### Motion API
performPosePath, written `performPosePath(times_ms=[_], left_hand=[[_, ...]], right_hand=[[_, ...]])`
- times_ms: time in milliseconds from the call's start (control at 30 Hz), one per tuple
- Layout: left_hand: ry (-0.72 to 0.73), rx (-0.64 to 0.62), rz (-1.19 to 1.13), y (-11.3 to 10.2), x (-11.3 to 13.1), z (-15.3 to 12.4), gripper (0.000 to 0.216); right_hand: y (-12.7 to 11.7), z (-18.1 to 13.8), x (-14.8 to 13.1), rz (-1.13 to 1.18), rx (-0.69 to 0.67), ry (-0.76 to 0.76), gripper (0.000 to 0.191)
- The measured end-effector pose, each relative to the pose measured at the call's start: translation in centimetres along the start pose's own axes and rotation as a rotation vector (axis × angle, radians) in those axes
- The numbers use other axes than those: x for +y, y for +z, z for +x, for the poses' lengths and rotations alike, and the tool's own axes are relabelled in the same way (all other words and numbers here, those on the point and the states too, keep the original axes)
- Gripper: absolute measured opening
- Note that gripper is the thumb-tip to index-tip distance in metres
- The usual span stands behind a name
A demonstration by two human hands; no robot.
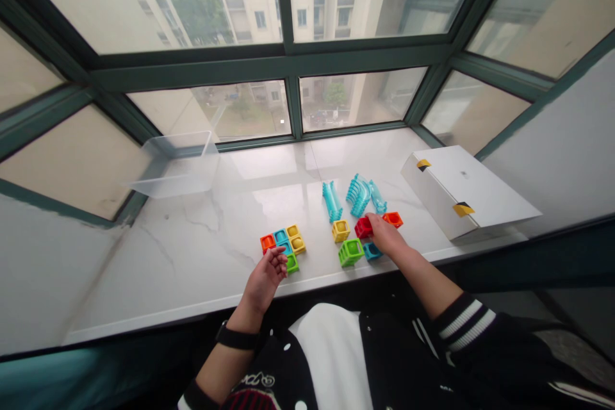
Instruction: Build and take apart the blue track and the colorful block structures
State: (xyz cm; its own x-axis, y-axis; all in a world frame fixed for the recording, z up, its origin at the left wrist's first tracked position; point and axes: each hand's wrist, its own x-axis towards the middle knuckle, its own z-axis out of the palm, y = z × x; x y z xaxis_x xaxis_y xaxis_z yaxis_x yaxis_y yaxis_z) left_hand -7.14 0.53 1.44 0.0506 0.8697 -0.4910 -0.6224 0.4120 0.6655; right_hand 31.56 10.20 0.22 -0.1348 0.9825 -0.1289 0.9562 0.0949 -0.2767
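1. The person sits at a pale marble window ledge [202, 237], with both bare hands reaching out over it.
2. The left hand [269, 277] is at the near edge of the ledge. Its fingers are loosely curled and hold nothing, and the fingertips are just beside, perhaps touching, a green block [291, 262].
3. That green block is the nearest piece of a tight cluster of blocks [284, 245], in which orange, blue and yellow pieces sit side by side.
4. The right hand [388, 238] lies further right, with its fingertips on a red block [363, 227] that rests on the ledge. I cannot tell whether the fingers grip the block or only rest on it.
5. Around the red block are a yellow cube [341, 230] just to its left, a green cube [350, 252] nearer and to the left, a small blue piece [372, 251] by the wrist, and an orange block [393, 220] just to the right.
6. Just beyond these lie curved turquoise track pieces [359, 194].
7. A flat white box [464, 189] with yellow-and-black tape sits at the right end of the ledge.
8. A clear plastic tub [177, 163] stands far left, against the window.
9. There is a black watch [235, 337] on the left wrist.
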Motion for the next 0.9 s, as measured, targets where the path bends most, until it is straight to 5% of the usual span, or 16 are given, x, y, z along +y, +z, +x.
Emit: performPosePath(times_ms=[900], left_hand=[[0.011,-0.019,-0.016,-0.77,-0.41,0.51,0.035]], right_hand=[[0.07,-0.05,0.09,0.003,0.017,-0.001,0.076]])
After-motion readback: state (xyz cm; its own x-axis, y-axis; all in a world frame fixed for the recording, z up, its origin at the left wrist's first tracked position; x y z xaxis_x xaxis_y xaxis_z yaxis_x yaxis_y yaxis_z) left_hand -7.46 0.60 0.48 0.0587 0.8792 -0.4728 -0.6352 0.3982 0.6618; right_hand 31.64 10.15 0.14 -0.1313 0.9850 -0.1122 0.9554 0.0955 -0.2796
